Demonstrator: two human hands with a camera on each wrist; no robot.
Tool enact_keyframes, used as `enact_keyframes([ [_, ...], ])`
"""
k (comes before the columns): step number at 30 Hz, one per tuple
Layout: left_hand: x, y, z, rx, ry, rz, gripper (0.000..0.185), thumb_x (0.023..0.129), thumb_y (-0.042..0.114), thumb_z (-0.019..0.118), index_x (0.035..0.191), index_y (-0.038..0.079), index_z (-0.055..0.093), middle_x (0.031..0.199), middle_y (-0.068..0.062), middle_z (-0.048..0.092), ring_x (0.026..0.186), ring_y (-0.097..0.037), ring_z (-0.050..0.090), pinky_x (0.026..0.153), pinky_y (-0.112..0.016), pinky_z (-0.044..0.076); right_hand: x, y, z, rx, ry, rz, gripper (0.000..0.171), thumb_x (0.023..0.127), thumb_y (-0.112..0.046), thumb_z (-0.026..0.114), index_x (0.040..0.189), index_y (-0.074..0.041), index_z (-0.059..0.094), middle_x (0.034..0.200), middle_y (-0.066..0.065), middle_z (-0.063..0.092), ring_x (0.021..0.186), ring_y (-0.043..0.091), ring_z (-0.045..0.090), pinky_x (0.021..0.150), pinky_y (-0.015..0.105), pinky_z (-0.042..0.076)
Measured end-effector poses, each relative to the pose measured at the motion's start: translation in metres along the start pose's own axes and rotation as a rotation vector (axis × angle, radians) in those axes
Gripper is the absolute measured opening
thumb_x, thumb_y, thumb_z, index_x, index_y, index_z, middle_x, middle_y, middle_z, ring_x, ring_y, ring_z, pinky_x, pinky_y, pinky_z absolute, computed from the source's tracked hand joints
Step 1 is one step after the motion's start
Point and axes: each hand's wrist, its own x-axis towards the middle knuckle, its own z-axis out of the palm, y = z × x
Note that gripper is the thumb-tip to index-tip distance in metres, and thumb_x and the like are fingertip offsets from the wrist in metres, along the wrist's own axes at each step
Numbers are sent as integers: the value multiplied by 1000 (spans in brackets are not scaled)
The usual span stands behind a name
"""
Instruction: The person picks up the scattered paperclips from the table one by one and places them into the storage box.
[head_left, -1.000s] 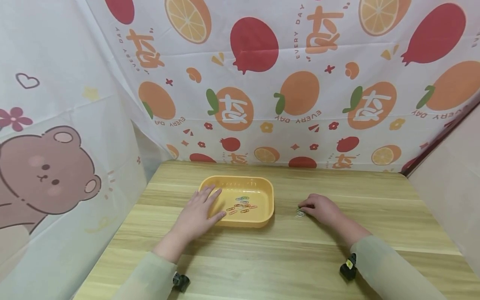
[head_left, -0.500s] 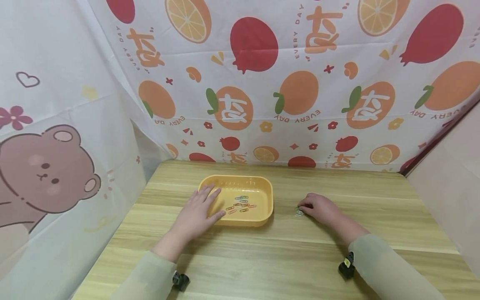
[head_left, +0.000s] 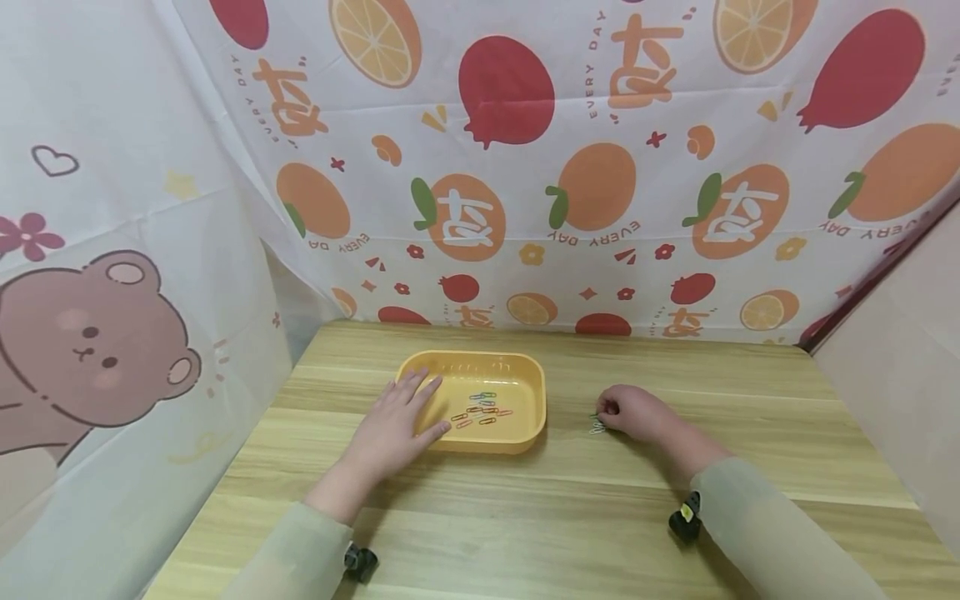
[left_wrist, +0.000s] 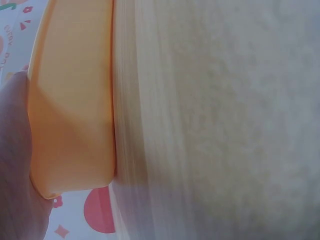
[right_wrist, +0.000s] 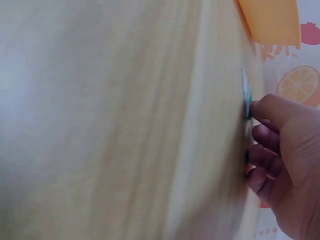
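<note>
My left hand (head_left: 393,425) rests over the left end of a yellow tray (head_left: 536,425), fingers spread across its rim. In the left wrist view, part of that hand touches the outside of the tray (left_wrist: 75,105). Several coloured paper clips (head_left: 487,410) lie scattered on the tray's floor. To the right of the tray, my right hand (head_left: 633,412) is low at the table, thumb and index finger pinching a green paper clip (right_wrist: 250,106). White paper clips (head_left: 597,428) lie on the wood just beside those fingertips. The right hand's other fingers are curled.
The wooden table (head_left: 510,525) extends around the tray and both hands. A fruit-print cloth (head_left: 517,192) hangs behind the back edge, and a bear-print cloth (head_left: 217,292) hangs on the left. A pale panel (head_left: 892,358) stands at the right.
The right wrist has shifted slightly left and the index finger is bent more, with the fingertips still at the green paper clip. The left hand and tray have stayed in place.
</note>
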Motion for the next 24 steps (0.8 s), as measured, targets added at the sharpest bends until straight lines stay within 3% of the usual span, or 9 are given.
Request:
enact_keyframes([
  [6, 0, 0, 1, 2, 3, -1, 78, 93, 62, 55, 155, 18, 35, 162, -9, 26, 149, -31, 21, 122, -51, 13, 4, -4, -5, 29, -58, 29, 12, 89, -10, 66, 79, -14, 61, 69, -5, 50, 66, 10, 47, 65, 28, 41],
  [14, 0, 1, 0, 3, 14, 1, 78, 93, 60, 57, 155, 18, 36, 162, -10, 27, 149, -31, 22, 121, -53, 16, 5, -4, -4, 54, -71, 53, 13, 87, -9, 64, 78, -12, 56, 69, -4, 48, 65, 11, 45, 65, 29, 39],
  [24, 1, -1, 1, 18, 2, 9, 84, 93, 73, 41, 155, 18, 35, 162, -10, 27, 149, -31, 21, 122, -52, 14, 5, -3, -4, 64, -80, 43, 16, 87, -8, 64, 75, -14, 56, 68, -5, 48, 64, 10, 45, 64, 29, 39],
])
